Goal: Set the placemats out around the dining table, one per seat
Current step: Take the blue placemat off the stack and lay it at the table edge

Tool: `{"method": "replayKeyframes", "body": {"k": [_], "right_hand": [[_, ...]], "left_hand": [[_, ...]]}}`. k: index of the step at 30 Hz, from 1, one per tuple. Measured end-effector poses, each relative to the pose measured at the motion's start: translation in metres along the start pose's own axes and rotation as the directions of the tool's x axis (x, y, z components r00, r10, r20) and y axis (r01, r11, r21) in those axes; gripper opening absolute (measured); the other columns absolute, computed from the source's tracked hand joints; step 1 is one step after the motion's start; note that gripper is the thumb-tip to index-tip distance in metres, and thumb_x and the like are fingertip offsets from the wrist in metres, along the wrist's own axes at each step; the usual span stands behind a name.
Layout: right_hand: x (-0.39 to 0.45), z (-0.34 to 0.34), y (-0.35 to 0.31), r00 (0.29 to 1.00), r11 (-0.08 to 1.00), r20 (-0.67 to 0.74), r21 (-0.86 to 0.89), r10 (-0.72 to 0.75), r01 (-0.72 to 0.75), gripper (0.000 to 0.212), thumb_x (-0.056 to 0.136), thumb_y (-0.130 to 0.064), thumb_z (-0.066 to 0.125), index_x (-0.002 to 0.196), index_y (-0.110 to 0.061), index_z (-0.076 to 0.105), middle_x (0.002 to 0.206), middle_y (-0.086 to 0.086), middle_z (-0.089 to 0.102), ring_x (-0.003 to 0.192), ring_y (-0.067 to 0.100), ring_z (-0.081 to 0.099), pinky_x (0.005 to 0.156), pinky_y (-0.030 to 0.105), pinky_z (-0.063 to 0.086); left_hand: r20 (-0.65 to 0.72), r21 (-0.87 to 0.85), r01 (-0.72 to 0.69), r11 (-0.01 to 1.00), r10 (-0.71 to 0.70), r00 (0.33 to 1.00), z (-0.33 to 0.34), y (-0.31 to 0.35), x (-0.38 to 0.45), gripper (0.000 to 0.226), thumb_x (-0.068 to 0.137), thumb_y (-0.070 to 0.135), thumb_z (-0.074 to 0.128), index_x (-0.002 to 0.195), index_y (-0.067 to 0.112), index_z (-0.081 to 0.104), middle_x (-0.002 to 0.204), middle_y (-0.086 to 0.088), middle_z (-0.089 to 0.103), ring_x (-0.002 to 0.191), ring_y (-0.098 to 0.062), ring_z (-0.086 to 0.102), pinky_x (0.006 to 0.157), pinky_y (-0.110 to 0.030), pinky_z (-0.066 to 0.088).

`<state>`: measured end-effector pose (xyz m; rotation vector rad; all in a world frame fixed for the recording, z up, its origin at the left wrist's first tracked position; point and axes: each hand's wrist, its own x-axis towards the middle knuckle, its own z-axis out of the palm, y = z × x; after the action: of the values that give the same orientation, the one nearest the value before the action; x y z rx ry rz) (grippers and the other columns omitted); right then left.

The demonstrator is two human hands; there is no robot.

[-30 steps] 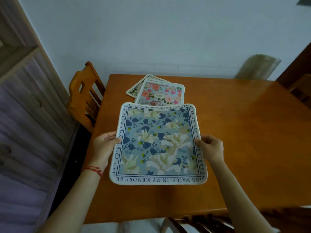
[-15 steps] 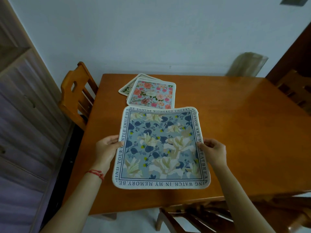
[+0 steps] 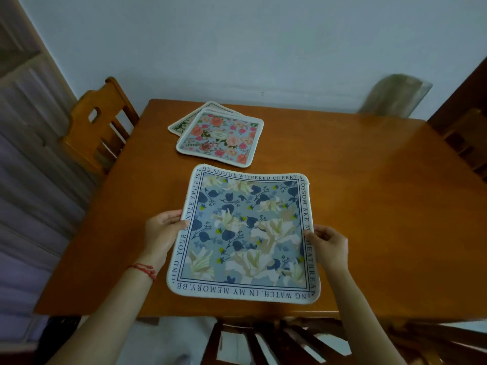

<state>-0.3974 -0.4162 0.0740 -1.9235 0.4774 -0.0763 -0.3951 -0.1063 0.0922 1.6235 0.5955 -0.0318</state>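
I hold a square blue floral placemat [image 3: 245, 233] with lettering round its border just above the near side of the wooden dining table [image 3: 369, 206]. My left hand [image 3: 160, 233] grips its left edge and my right hand [image 3: 328, 245] grips its right edge. Whether the mat touches the table I cannot tell. Farther back at the left lies a pink rose placemat [image 3: 220, 138] on top of another placemat [image 3: 181, 125], of which only a corner shows.
One wooden chair [image 3: 97, 127] stands at the table's left side. Another chair [image 3: 276, 338] is tucked under the near edge below my arms, and a third [image 3: 469, 138] shows at the right. A wall runs behind the table, with wood panelling on the left.
The blue placemat has come down and nearer to the table's front edge, both hands still on it. The view has tilted down and shifted slightly right.
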Motion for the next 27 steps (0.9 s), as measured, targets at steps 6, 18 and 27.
{"method": "replayKeyframes", "body": {"k": [6, 18, 27], "right_hand": [[0.027, -0.042, 0.023, 0.998, 1.0, 0.053, -0.005, 0.023, -0.023, 0.007, 0.082, -0.017, 0.066, 0.08, -0.021, 0.061, 0.078, 0.001, 0.069, 0.067, 0.017, 0.069, 0.054, 0.029, 0.056], [0.064, -0.058, 0.058, 0.993, 0.997, 0.086, -0.03, 0.075, -0.072, 0.007, 0.082, -0.017, 0.066, 0.088, -0.013, 0.063, 0.079, 0.003, 0.069, 0.066, 0.016, 0.068, 0.052, 0.028, 0.056], [0.083, -0.047, 0.087, 0.989, 0.99, 0.063, -0.049, 0.132, -0.129, 0.005, 0.082, -0.016, 0.065, 0.082, -0.02, 0.062, 0.081, 0.004, 0.069, 0.07, 0.021, 0.069, 0.063, 0.042, 0.058]], "left_hand": [[-0.04, 0.02, 0.001, 1.0, 0.0, 0.999, 0.047, -0.01, -0.026, 0.017, 0.082, -0.002, 0.06, 0.093, 0.01, 0.062, 0.082, -0.003, 0.065, 0.072, -0.016, 0.064, 0.053, -0.025, 0.048], [-0.094, 0.036, 0.077, 0.996, -0.073, 0.993, 0.095, -0.025, -0.014, 0.02, 0.081, -0.003, 0.061, 0.098, 0.006, 0.063, 0.084, -0.004, 0.065, 0.073, -0.019, 0.064, 0.055, -0.028, 0.048], [-0.071, 0.06, 0.151, 0.987, -0.147, 0.987, 0.114, -0.05, 0.02, 0.024, 0.08, -0.004, 0.061, 0.103, 0.004, 0.062, 0.091, -0.007, 0.065, 0.076, -0.021, 0.065, 0.058, -0.03, 0.051]]}}
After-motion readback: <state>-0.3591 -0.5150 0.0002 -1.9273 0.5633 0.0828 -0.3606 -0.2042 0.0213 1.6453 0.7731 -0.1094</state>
